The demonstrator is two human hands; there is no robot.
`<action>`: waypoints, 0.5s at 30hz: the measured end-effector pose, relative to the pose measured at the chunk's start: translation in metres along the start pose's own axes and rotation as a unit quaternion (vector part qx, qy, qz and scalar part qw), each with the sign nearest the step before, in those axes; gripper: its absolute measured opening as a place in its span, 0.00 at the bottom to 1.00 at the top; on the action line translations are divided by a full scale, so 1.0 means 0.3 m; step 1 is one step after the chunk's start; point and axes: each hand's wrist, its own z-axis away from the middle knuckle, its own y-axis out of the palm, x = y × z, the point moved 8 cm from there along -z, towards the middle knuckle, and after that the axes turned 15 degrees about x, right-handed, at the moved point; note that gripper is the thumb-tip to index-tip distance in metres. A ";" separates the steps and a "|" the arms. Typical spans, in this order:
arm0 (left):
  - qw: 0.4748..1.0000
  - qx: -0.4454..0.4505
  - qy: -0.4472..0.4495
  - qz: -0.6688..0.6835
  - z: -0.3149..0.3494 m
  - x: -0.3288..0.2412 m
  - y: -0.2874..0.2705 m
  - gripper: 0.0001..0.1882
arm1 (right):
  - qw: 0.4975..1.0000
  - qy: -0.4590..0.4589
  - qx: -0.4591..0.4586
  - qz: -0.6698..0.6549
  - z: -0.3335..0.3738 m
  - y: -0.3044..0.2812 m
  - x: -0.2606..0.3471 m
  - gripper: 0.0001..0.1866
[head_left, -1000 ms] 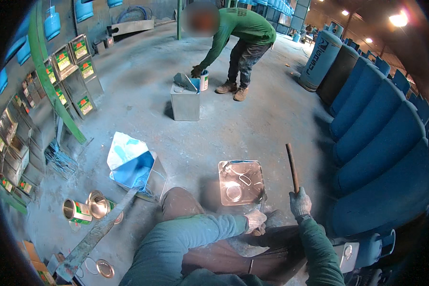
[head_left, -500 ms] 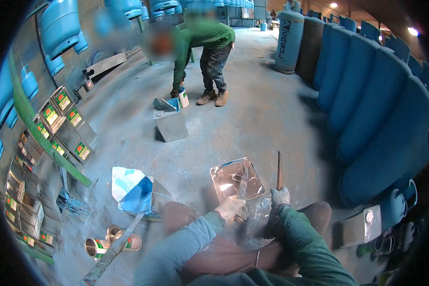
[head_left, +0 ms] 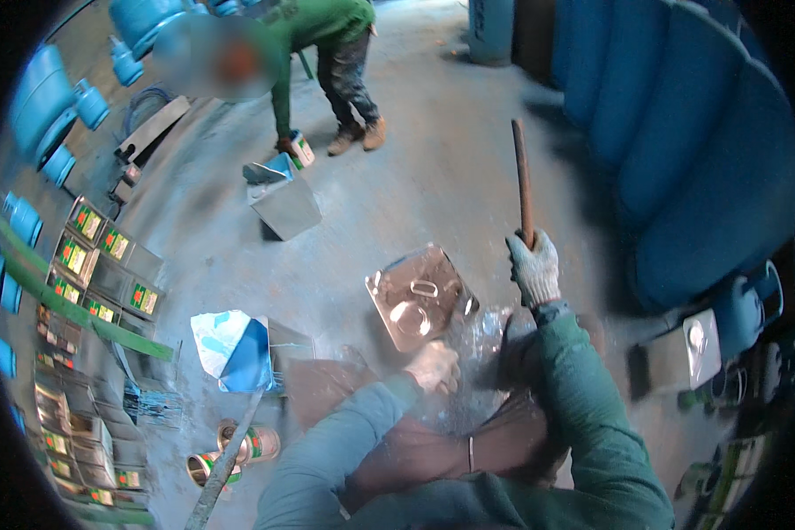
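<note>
Fingers (head_left: 451,374) curled, your left hand (head_left: 431,364) sits low by the near corner of the silver can (head_left: 406,299) — what it grips is too blurred to tell — while your outstretched right hand (head_left: 536,269) clasps a brown rod (head_left: 523,177) jutting beyond the fist.

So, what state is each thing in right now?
Brown rod: upright, gripped by the gloved right hand.
Flat blade: blurred, apparently in the gloved left hand.
Square metal tin before the hands: top in place.
Square tin at left: top folded back, blue inside.
Far square tin: open, flap raised.
Round can, lower left: open.
</note>
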 end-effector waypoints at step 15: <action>0.975 -0.114 -0.049 0.185 0.026 0.008 0.009 0.11 | 0.987 0.050 -0.018 -0.149 0.055 -0.082 -0.027 0.15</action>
